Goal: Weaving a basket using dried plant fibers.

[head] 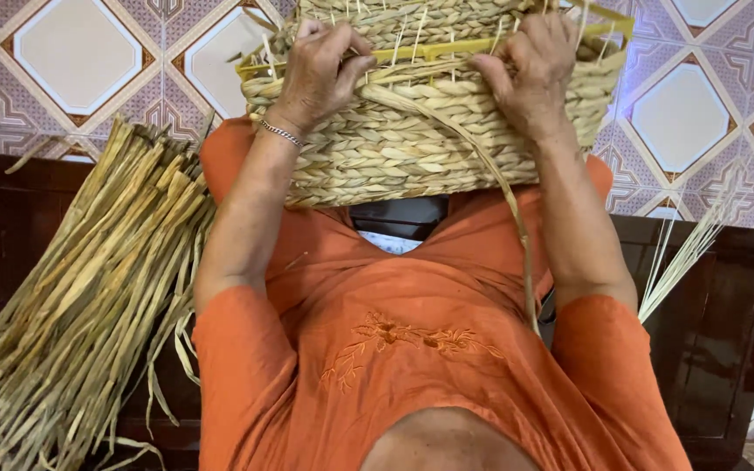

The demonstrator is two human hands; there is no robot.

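A half-woven basket [421, 148] of braided dried rush on a yellow frame rests on my lap, tipped with its rim away from me. My left hand [320, 70], a silver bracelet on its wrist, curls its fingers over the rim at the left. At the right of the rim, my right hand [530, 74] grips the top braid, fingers pressed among thin pale upright stakes. One loose rush strand [512, 218] trails from the weave down across my orange shirt to my right side.
A thick bundle of dried rush stalks [89, 296] leans at my left. Thin pale sticks [687, 253] fan out at my right. I sit on a dark wooden bench [717, 331] above a patterned tile floor [80, 52].
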